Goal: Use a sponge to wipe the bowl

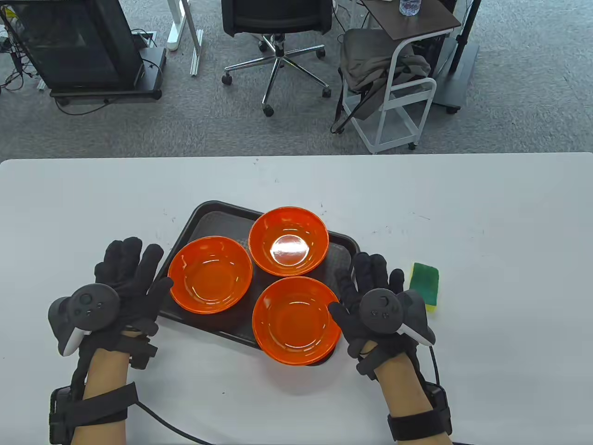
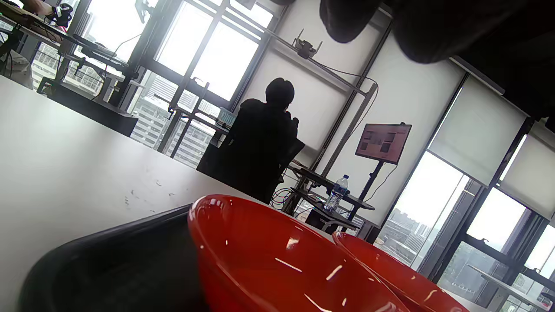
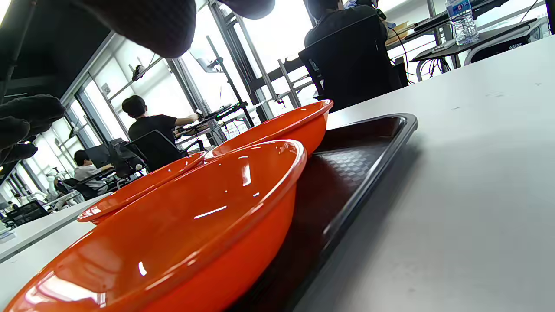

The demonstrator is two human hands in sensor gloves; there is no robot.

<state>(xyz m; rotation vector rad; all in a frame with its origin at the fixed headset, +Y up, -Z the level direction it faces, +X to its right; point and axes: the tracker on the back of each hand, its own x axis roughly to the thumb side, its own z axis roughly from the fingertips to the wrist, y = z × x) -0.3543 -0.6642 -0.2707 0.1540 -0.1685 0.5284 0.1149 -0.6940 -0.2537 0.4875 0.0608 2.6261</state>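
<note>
Three orange bowls stand on a dark tray: a left bowl, a back bowl and a front bowl. A green and yellow sponge lies on the table right of the tray. My left hand lies open beside the tray's left edge, its thumb at the left bowl's rim. My right hand lies open between the tray and the sponge, its thumb at the front bowl's rim. Neither hand holds anything. The right wrist view shows the front bowl close up; the left wrist view shows the left bowl.
The white table extends around the tray. Beyond its far edge stand an office chair, a white cart and a dark cabinet.
</note>
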